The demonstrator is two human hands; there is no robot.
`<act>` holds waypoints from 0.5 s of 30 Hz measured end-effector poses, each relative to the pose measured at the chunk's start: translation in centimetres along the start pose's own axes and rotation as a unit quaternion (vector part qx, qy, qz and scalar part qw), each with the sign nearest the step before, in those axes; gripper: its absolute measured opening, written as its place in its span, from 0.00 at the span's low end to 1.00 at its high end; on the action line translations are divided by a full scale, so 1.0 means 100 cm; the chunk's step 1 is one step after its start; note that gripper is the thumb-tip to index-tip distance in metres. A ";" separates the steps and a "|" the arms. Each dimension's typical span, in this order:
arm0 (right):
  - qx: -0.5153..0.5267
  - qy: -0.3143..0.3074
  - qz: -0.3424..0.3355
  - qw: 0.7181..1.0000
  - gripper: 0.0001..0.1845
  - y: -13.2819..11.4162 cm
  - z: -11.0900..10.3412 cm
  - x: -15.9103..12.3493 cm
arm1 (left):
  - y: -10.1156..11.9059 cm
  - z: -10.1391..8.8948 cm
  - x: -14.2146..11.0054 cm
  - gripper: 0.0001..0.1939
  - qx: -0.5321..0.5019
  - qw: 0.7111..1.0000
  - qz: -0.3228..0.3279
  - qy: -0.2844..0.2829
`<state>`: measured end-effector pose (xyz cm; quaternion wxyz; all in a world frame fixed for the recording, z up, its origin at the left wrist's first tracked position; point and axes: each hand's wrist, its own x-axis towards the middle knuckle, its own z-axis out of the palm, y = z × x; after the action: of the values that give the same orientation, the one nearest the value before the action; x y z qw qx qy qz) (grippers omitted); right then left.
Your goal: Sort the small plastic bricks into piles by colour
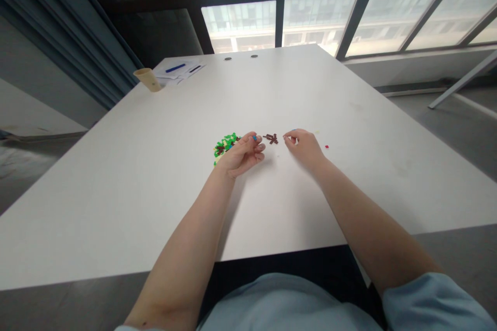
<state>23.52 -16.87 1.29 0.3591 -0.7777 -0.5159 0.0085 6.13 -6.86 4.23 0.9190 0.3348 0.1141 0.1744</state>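
Observation:
My left hand [244, 153] rests on the white table [155, 165] with its fingers curled and a tiny blue piece [254, 138] pinched at the fingertips. Just behind it lies a pile of small green, yellow and dark bricks [225, 144]. My right hand [303, 146] is closed in a pinch, with a sliver of blue showing above its fingers; what it holds is too small to name. Between the two hands lies a small cluster of dark brown pieces [271, 138].
A tiny red piece [326, 146] lies to the right of my right hand. At the far left corner stand a tan paper cup [148, 79] and papers with pens [179, 69]. Windows run behind the table's far edge.

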 end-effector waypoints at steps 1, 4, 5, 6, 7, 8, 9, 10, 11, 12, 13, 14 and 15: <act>0.000 0.001 -0.003 1.000 0.12 0.000 0.000 0.000 | -0.002 0.001 0.000 0.07 -0.009 1.000 -0.006 -0.005; 0.002 0.004 -0.011 1.000 0.12 -0.001 0.000 0.000 | -0.005 0.001 0.001 0.09 -0.025 0.999 -0.020 -0.012; 0.002 0.005 -0.012 1.000 0.12 -0.001 0.000 0.000 | -0.006 0.001 0.002 0.09 -0.028 0.999 -0.024 -0.012; 0.002 0.005 -0.012 1.000 0.12 -0.001 0.000 0.000 | -0.006 0.001 0.002 0.09 -0.030 0.999 -0.027 -0.012; 0.001 0.005 -0.012 1.000 0.12 -0.001 0.000 0.000 | -0.006 0.001 0.002 0.09 -0.030 0.999 -0.031 -0.011; 0.001 0.005 -0.012 1.000 0.12 -0.001 0.000 0.000 | -0.007 0.001 0.002 0.08 -0.029 0.999 -0.034 -0.011; 0.001 0.004 -0.012 1.000 0.12 -0.001 0.000 0.000 | -0.007 0.001 0.002 0.08 -0.027 0.999 -0.038 -0.011; 0.001 0.003 -0.013 1.000 0.12 -0.001 0.000 0.000 | -0.007 0.001 0.002 0.08 -0.025 0.999 -0.041 -0.013; 0.003 0.003 -0.014 1.000 0.12 -0.001 0.000 0.000 | -0.007 0.001 0.001 0.09 -0.024 0.999 -0.043 -0.016; 0.005 0.003 -0.015 1.000 0.12 -0.001 -0.001 0.000 | -0.007 0.001 0.001 0.09 -0.022 0.999 -0.045 -0.019; 0.008 0.006 -0.018 1.000 0.12 -0.002 -0.001 0.000 | -0.008 0.000 0.001 0.10 -0.021 0.999 -0.045 -0.022; 0.014 0.012 -0.024 1.000 0.12 -0.003 -0.002 0.000 | -0.008 0.000 0.002 0.11 -0.019 0.999 -0.045 -0.024; 0.025 0.021 -0.036 0.999 0.12 -0.005 -0.004 -0.001 | -0.008 -0.001 0.002 0.11 -0.016 0.999 -0.045 -0.024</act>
<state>23.23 -17.04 1.84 0.3893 -0.7491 -0.5359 -0.0077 6.46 -7.30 3.62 0.9337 0.3183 0.1039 0.1270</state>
